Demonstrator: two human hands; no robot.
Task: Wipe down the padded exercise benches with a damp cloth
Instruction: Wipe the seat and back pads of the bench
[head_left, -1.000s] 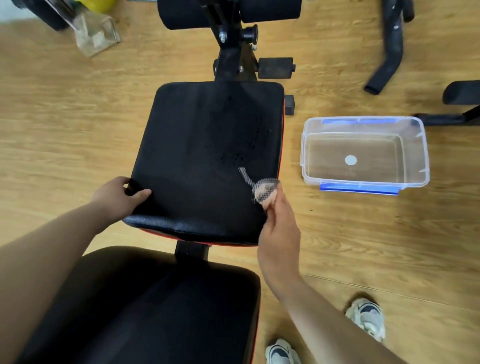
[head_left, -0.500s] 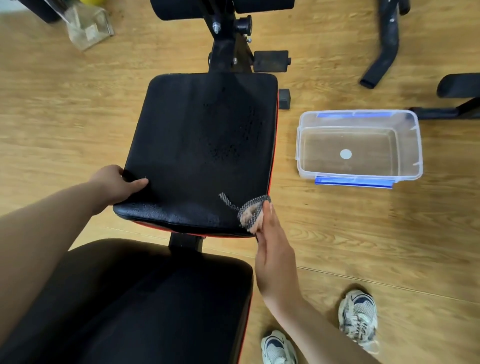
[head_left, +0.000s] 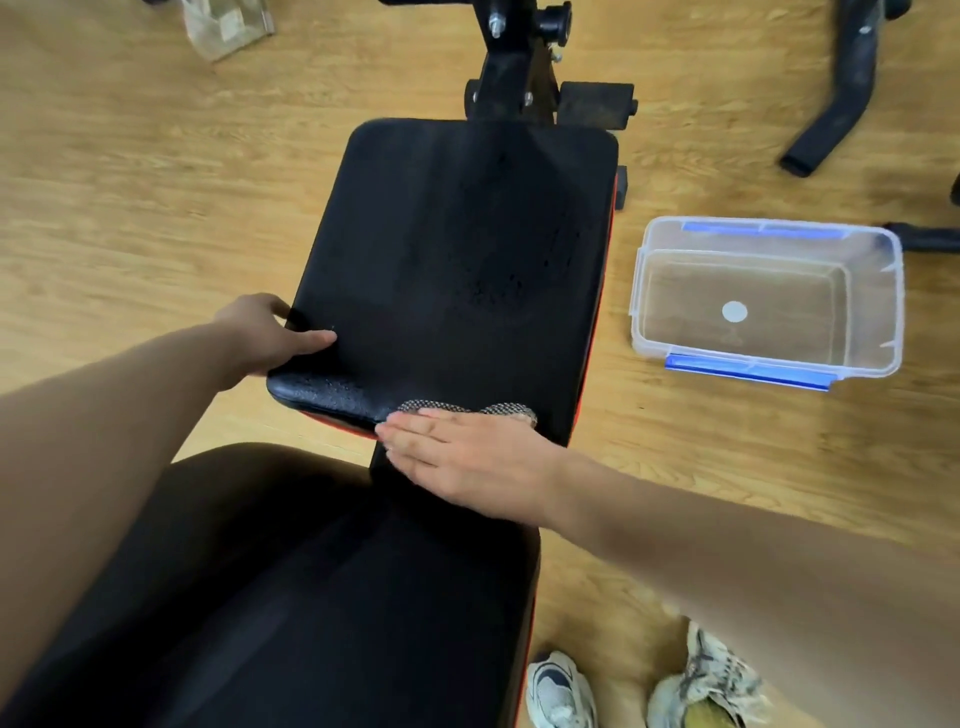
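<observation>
Head view: right hand flat on the cloth at the near edge of the pad.
Its fingers lie straight and unclenched, pressing the mesh cloth against the black pad's near edge, palm down. The left hand grips the pad's left edge by the near-left corner, thumb on top. A clear tub stands on the floor just right of the pad.
</observation>
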